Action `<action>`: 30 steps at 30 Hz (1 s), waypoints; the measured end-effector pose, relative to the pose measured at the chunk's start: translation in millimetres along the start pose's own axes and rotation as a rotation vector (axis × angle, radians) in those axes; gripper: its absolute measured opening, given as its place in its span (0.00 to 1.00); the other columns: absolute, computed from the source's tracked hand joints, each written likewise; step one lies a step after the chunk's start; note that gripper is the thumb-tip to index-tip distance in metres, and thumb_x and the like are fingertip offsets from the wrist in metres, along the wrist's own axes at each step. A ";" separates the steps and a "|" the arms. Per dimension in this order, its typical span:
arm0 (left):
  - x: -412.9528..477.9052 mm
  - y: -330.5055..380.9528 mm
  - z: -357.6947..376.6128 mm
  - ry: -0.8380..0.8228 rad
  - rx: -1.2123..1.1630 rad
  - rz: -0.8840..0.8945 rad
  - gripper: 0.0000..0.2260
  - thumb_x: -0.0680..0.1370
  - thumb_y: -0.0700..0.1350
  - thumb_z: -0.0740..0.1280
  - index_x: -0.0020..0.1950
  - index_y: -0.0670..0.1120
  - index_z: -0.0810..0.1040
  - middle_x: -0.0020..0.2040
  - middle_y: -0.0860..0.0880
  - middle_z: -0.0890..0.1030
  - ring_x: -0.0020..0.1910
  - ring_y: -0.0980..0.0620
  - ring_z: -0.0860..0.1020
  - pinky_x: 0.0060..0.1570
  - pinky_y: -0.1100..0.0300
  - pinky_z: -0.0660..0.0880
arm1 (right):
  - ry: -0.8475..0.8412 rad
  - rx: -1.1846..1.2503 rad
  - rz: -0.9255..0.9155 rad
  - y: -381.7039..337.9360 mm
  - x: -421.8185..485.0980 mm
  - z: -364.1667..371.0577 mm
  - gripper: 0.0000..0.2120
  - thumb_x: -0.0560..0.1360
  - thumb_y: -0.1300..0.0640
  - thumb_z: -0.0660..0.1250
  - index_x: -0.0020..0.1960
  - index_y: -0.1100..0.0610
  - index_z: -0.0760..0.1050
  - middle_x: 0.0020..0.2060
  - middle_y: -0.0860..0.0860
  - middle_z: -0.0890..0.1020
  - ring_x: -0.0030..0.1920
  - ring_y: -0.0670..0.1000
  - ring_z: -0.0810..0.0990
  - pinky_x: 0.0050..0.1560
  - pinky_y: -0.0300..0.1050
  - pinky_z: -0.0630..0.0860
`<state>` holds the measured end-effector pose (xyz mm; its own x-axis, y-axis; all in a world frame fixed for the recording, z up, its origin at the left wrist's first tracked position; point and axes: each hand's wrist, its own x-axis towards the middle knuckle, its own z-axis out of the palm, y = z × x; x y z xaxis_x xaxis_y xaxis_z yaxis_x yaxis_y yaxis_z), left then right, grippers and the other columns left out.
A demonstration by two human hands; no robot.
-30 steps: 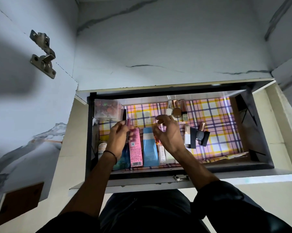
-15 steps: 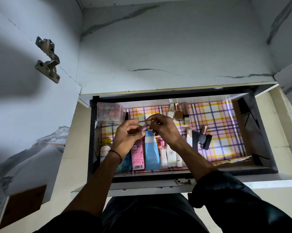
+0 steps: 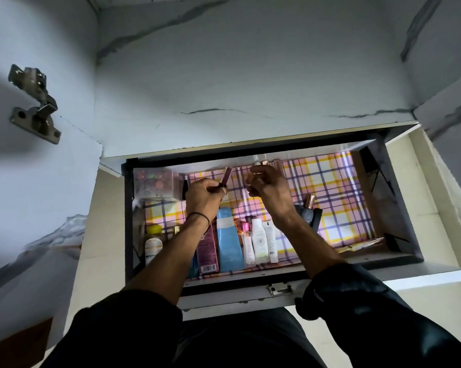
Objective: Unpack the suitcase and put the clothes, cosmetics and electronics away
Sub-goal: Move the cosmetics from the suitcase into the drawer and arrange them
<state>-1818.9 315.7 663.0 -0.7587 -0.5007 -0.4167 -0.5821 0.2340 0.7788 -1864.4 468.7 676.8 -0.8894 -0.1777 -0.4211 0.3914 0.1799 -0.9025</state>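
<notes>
An open drawer (image 3: 250,286) lined with pink and yellow checked paper holds cosmetics. My left hand (image 3: 201,197) is over the drawer's back left and pinches a slim pink lip gloss tube (image 3: 226,176) that points up and away. My right hand (image 3: 268,188) hovers just to the right of it, near the back wall, with its fingers curled. Whether it holds anything is hidden. Below the hands lie a pink box (image 3: 207,251), a blue tube (image 3: 229,243) and white tubes (image 3: 258,243), side by side.
A clear case of round colour pots (image 3: 153,183) sits in the back left corner, and a yellow-capped bottle (image 3: 153,243) lies at the front left. A dark bottle with a copper cap (image 3: 309,207) stands right of my right wrist. Small bottles (image 3: 265,163) line the back wall. A cabinet hinge (image 3: 35,104) sticks out at the upper left.
Both hands pinched the tube together half a second ago. They have since moved apart and further back; the tube stays in my left hand.
</notes>
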 end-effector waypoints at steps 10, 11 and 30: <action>19.9 9.5 52.1 0.027 0.213 -0.087 0.09 0.73 0.46 0.74 0.48 0.41 0.84 0.46 0.43 0.85 0.46 0.45 0.83 0.44 0.58 0.78 | 0.279 -0.259 0.031 17.0 2.4 -53.4 0.07 0.77 0.62 0.66 0.52 0.52 0.77 0.48 0.52 0.84 0.49 0.55 0.83 0.51 0.57 0.81; 19.2 10.0 54.9 0.020 0.220 -0.085 0.09 0.73 0.46 0.74 0.47 0.41 0.84 0.46 0.43 0.85 0.45 0.45 0.83 0.44 0.57 0.78 | 0.277 -0.309 0.039 16.6 6.0 -56.6 0.07 0.78 0.63 0.65 0.53 0.53 0.77 0.50 0.52 0.83 0.50 0.55 0.82 0.50 0.57 0.81; 12.8 15.9 62.3 -0.053 0.257 0.032 0.12 0.75 0.40 0.72 0.56 0.41 0.76 0.53 0.44 0.80 0.43 0.53 0.76 0.35 0.69 0.70 | 0.140 -0.691 -0.082 29.9 49.7 -54.1 0.18 0.76 0.57 0.70 0.65 0.58 0.74 0.60 0.59 0.76 0.58 0.58 0.77 0.56 0.46 0.75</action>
<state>-1856.1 365.0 640.8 -0.7885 -0.4467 -0.4229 -0.6073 0.4562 0.6504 -1909.7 517.5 633.8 -0.9499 -0.0992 -0.2965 0.1235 0.7523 -0.6471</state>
